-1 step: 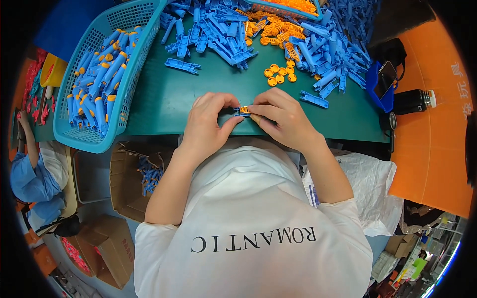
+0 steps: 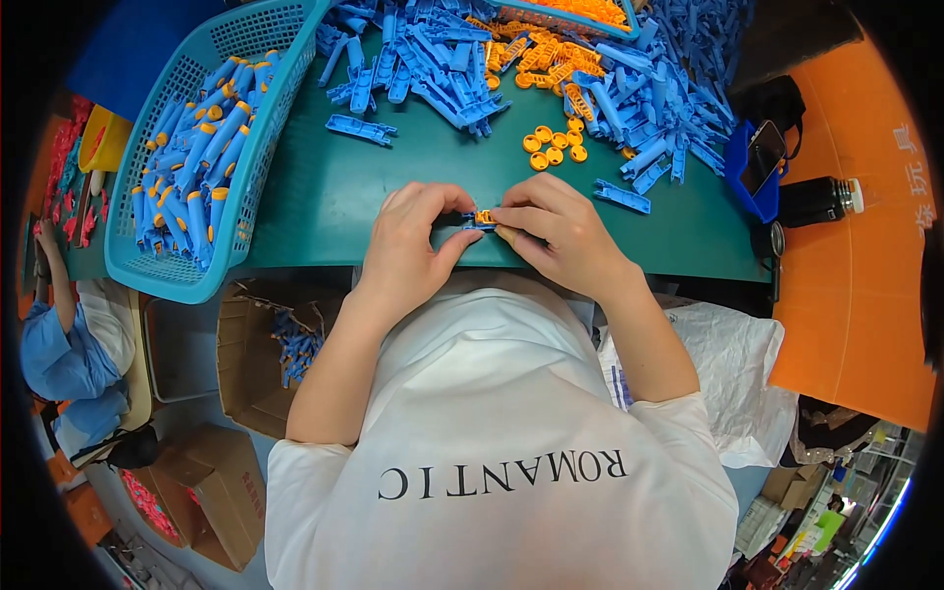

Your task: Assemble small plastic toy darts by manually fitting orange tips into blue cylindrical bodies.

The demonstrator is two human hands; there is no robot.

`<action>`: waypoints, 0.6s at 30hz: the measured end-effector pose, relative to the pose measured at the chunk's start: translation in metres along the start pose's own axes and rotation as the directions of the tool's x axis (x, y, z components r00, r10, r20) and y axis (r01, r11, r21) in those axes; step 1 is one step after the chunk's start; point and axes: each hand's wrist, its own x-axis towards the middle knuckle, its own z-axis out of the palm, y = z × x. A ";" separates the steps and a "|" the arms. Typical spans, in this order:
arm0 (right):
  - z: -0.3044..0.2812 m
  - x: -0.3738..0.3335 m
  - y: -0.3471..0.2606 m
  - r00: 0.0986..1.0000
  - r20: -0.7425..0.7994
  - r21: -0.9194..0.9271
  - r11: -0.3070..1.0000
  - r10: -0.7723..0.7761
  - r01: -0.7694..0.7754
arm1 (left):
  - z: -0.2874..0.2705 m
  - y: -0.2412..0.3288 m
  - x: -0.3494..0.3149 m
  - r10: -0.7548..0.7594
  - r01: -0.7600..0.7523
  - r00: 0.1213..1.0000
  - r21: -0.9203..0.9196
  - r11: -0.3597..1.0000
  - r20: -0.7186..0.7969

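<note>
Near the front edge of the green table, both hands meet at a small blue plastic half-shell with an orange insert (image 2: 484,218). My left hand (image 2: 405,241) pinches its left end between thumb and fingers. At the other end my right hand (image 2: 568,236) is closed on it, and the fingertips cover much of the piece. Several round orange caps (image 2: 556,147) lie beyond my right hand. One loose blue half-shell (image 2: 362,130) rests farther off to the left, another blue half-shell (image 2: 622,196) to the right.
A blue basket (image 2: 123,236) of orange-tipped blue tubes stands left. Piles of blue shells (image 2: 423,64) and orange inserts (image 2: 556,61) cover the table's far side. At right are a blue holder (image 2: 739,187) with a phone and a black bottle (image 2: 811,203). Another person (image 2: 69,344) sits far left.
</note>
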 end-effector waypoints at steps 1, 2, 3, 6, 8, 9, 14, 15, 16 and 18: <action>-0.001 0.001 0.000 1.000 0.006 0.003 1.000 0.000 0.000 | 0.000 0.001 0.000 -0.003 0.003 1.000 -0.001 1.000 0.001; -0.001 0.001 0.000 1.000 0.007 0.004 1.000 0.001 -0.001 | -0.001 0.001 0.000 -0.008 0.008 1.000 0.002 1.000 0.009; -0.002 0.000 0.000 1.000 0.021 0.009 1.000 0.002 -0.002 | -0.001 0.002 0.000 -0.012 0.012 1.000 0.005 1.000 0.017; -0.003 0.003 -0.001 0.999 0.043 0.011 1.000 0.000 -0.001 | 0.000 0.001 0.000 0.037 -0.037 0.999 0.008 0.999 0.003; -0.004 0.002 -0.002 0.999 0.051 0.008 1.000 -0.003 0.002 | 0.001 0.000 0.001 0.101 -0.102 0.995 0.042 0.994 0.011; -0.004 0.001 -0.003 0.998 0.056 -0.017 1.000 0.002 -0.002 | 0.001 -0.001 0.002 0.163 -0.164 0.986 0.079 0.983 0.019; -0.008 -0.012 -0.011 0.998 -0.038 -0.015 0.998 0.056 -0.057 | 0.001 0.000 0.000 0.174 -0.179 0.983 0.090 0.980 0.058; -0.012 -0.020 -0.008 0.995 -0.085 -0.071 0.996 0.057 -0.063 | 0.002 0.001 0.001 0.182 -0.187 0.981 0.089 0.978 0.065; -0.013 -0.025 -0.007 0.990 -0.133 -0.126 0.989 0.055 -0.072 | 0.002 0.001 0.001 0.184 -0.189 0.981 0.092 0.978 0.062; -0.003 -0.031 -0.012 0.992 -0.115 -0.179 0.981 0.060 -0.080 | 0.001 0.001 0.002 0.180 -0.184 0.982 0.061 0.981 0.061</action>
